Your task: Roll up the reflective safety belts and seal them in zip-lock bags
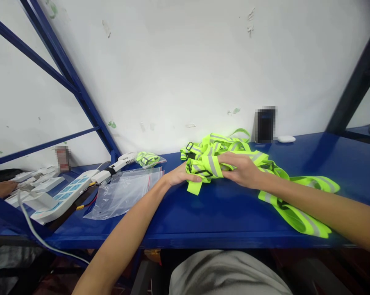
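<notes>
A bundle of neon yellow reflective strap with grey stripes and black buckles is held between my two hands above the blue table. My left hand grips its left end, thumb across the front. On the right side, my right hand is closed around the folded strap, its fingers partly hidden behind the band. Behind the hands lies a loose heap of the same yellow straps. More strap trails to the right, under and beside my right forearm.
Clear zip bags lie left of my left arm, near a bagged yellow strap. Beyond are a white handheld fan and a power strip. A dark phone-like object and a white case stand by the wall. Another person's hand shows far left.
</notes>
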The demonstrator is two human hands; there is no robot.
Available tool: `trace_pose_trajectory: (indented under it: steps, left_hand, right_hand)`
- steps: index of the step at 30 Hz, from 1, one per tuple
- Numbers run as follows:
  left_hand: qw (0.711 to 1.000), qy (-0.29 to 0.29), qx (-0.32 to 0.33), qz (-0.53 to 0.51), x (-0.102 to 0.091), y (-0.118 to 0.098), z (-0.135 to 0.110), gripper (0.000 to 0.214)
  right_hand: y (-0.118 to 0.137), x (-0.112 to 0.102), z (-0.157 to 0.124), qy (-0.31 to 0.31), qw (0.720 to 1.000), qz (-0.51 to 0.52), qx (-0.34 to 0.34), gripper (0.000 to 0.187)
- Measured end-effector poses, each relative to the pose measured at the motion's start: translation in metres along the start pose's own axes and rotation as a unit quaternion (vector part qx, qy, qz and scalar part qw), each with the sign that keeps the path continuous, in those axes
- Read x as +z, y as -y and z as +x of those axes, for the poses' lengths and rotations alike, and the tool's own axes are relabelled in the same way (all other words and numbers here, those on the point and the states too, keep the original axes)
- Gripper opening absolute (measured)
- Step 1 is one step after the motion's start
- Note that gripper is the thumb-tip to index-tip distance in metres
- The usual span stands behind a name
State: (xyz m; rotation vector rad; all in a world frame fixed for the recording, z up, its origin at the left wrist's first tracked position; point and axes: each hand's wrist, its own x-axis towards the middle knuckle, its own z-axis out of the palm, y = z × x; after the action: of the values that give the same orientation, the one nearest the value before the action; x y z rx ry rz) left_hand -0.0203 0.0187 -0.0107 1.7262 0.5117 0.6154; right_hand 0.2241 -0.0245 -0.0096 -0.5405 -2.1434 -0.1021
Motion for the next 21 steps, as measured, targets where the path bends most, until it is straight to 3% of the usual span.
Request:
trace_pose_trajectory:
  steps: [4, 7, 9, 11, 13, 15, 17, 21]
  left_hand:
    - [0.993, -0.081, 0.050, 0.069, -0.010, -0.005, 0.002, 0.066]
    - [0.962, -0.172, 0.108, 0.181, -0.016, -0.012, -0.001, 0.059]
    - [0.902, -0.255, 0.164, 0.308, -0.014, -0.015, -0.003, 0.054]
    - [0.821, -0.296, 0.223, 0.435, -0.008, -0.016, -0.004, 0.054]
    - [0.766, -0.267, 0.261, 0.523, 0.000, -0.015, -0.003, 0.053]
    - [0.744, -0.223, 0.271, 0.568, 0.007, -0.011, -0.002, 0.052]
    - [0.745, -0.199, 0.261, 0.581, 0.014, -0.008, -0.001, 0.052]
    - [0.773, -0.180, 0.252, 0.553, 0.024, -0.012, -0.002, 0.051]
  right_hand:
    - [0.000, -0.007, 0.004, 0.020, 0.992, 0.035, 0.116, 0.024]
    - [0.003, -0.011, 0.010, -0.071, 0.966, 0.133, 0.211, 0.029]
    - [0.008, -0.013, 0.015, -0.107, 0.912, 0.249, 0.308, 0.035]
    - [0.015, -0.013, 0.020, -0.082, 0.830, 0.378, 0.401, 0.049]
    - [0.022, -0.012, 0.024, -0.016, 0.750, 0.486, 0.449, 0.060]
    - [0.027, -0.009, 0.024, 0.034, 0.702, 0.541, 0.462, 0.062]
    - [0.028, -0.004, 0.022, 0.035, 0.680, 0.554, 0.479, 0.054]
    - [0.019, 0.007, 0.016, -0.017, 0.618, 0.570, 0.541, 0.016]
